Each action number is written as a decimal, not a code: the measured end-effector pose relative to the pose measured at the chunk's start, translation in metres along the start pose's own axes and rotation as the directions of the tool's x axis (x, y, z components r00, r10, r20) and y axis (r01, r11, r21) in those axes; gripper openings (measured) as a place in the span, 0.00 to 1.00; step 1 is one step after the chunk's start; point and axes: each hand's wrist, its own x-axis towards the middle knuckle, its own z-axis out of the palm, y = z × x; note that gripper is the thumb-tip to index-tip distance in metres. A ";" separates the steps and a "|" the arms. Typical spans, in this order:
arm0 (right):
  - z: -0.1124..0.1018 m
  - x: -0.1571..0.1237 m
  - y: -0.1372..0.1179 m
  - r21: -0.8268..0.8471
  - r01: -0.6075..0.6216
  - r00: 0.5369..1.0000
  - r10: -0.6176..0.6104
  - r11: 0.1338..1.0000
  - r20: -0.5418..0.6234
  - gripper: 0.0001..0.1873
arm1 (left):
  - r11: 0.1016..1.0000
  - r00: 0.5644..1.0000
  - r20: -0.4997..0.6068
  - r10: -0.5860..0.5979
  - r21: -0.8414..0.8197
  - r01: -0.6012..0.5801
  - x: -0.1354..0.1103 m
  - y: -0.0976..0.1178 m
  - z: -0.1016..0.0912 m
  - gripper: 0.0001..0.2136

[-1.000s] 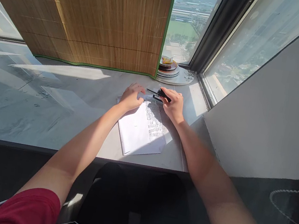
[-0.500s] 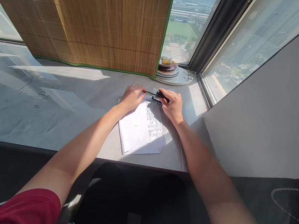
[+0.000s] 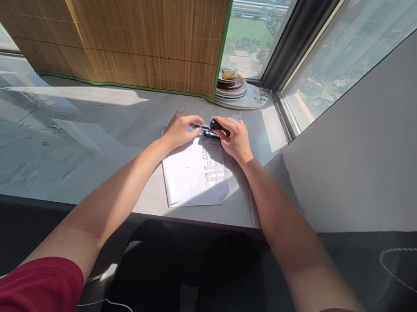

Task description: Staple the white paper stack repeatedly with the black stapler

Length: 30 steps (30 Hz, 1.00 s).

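A black stapler (image 3: pixel 219 125) is held above the top end of a white paper sheet (image 3: pixel 184 178), its upper arm lifted away from its base. My right hand (image 3: pixel 237 138) is closed around its black upper arm from the right. My left hand (image 3: pixel 178 130) pinches a slim metal part (image 3: pixel 200 126) of the stapler between thumb and fingers. Whether that part is still joined to the stapler, I cannot tell. Rows of small dark marks that look like staples (image 3: pixel 214 170) run down the right half of the paper, which is partly in shadow.
Loose staples (image 3: pixel 53 126) are scattered on the grey stone counter (image 3: pixel 118 119) at left. Stacked plates (image 3: pixel 231 88) stand in the window corner beside a bamboo blind (image 3: pixel 135 21). A grey wall (image 3: pixel 374 141) closes off the right. The counter's front edge (image 3: pixel 189 221) runs before my knees.
The view has tilted down and shifted slightly right. Both hands keep hold of the stapler, and more of the metal part now shows at my left fingertips.
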 end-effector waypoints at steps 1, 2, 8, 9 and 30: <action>-0.001 0.000 -0.001 0.001 -0.007 1.000 0.007 1.000 0.005 0.19 | 1.000 1.000 0.008 -0.011 -0.013 0.011 -0.001 0.001 -0.001 0.09; -0.001 0.000 -0.002 0.001 -0.013 1.000 0.013 1.000 0.010 0.19 | 0.999 1.000 0.012 -0.027 -0.023 0.027 -0.001 0.002 -0.001 0.09; -0.006 0.001 -0.009 0.011 -0.027 0.999 0.026 1.000 0.037 0.20 | 0.977 0.995 -0.008 -0.102 -0.187 0.099 0.000 0.003 -0.001 0.08; -0.007 0.001 -0.010 0.015 -0.026 0.999 0.026 1.000 0.037 0.20 | 0.970 0.994 -0.010 -0.110 -0.220 0.105 0.000 0.002 -0.001 0.08; -0.005 0.000 -0.008 0.075 -0.040 0.999 0.041 0.996 -0.019 0.19 | 0.793 0.962 0.089 -0.258 -0.549 0.264 0.003 -0.017 -0.001 0.25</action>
